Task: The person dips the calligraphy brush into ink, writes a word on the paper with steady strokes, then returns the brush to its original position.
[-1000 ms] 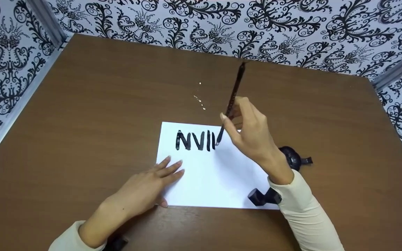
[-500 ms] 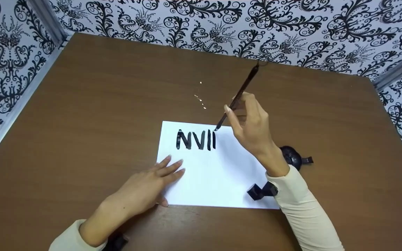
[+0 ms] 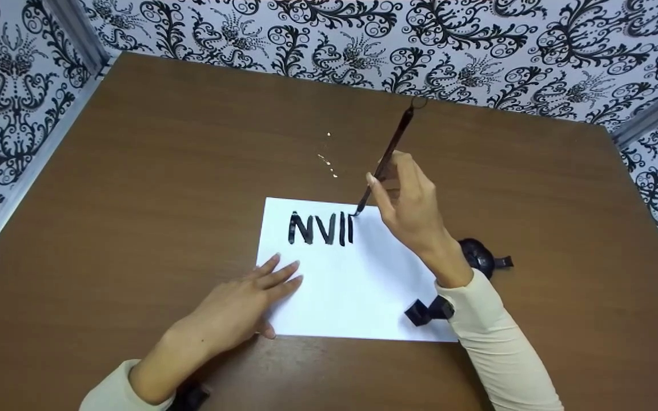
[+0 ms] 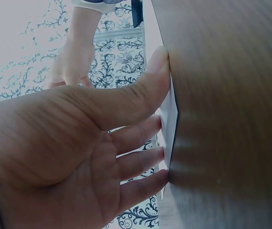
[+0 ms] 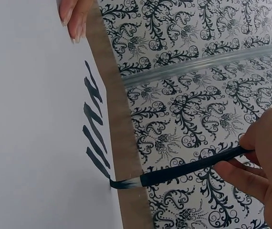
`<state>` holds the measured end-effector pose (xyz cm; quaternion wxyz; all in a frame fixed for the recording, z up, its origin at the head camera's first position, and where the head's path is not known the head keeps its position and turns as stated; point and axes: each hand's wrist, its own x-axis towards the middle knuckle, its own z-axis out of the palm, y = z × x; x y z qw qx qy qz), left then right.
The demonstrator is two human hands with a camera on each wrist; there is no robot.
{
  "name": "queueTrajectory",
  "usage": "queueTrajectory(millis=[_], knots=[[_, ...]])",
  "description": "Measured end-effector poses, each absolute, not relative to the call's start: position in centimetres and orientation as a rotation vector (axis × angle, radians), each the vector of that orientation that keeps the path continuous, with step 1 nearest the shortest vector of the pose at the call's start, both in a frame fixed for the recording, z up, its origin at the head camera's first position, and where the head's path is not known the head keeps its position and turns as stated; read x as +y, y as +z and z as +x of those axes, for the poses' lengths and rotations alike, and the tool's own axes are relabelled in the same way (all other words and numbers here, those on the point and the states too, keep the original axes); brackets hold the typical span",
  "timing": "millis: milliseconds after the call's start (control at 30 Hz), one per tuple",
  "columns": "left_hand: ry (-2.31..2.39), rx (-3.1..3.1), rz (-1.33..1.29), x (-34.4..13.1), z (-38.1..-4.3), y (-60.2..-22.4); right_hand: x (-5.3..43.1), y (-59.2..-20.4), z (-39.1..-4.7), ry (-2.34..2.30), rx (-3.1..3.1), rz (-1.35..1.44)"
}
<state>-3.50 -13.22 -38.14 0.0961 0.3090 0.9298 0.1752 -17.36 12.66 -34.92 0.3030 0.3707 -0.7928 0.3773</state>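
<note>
My right hand (image 3: pixel 412 208) pinches a dark-handled paintbrush (image 3: pixel 393 140) between thumb and fingers, the handle leaning up and to the right. Its black-wetted bristles (image 5: pixel 119 183) touch the white sheet of paper (image 3: pixel 346 291) at the top of the last stroke. Thick black brushed letters (image 3: pixel 320 229), an N, a V and two upright strokes, stand along the upper part of the sheet. With fingers spread, my left hand (image 3: pixel 237 311) rests on the sheet's left edge. In the left wrist view its thumb (image 4: pixel 141 95) lies by the paper's border.
Beside my right forearm a round black object (image 3: pixel 477 258) with a short tab lies on the brown table (image 3: pixel 163 188). A black wrist-worn device (image 3: pixel 429 313) hangs over the paper's lower right. Small white specks (image 3: pixel 327 162) dot the tabletop beyond the sheet. Patterned panels (image 3: pixel 317 40) border the table.
The brush tip has gone from the foot of the last stroke to its top, and now a short mark starts rightward there. The left hand stays put.
</note>
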Motion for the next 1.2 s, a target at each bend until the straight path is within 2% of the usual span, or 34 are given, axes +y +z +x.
queueTrajectory(millis=[1200], knots=[[0.558, 2.747, 0.915, -13.2, -3.4, -37.9, 13.0, -33.5, -16.1, 0.823, -2.286, 1.079]])
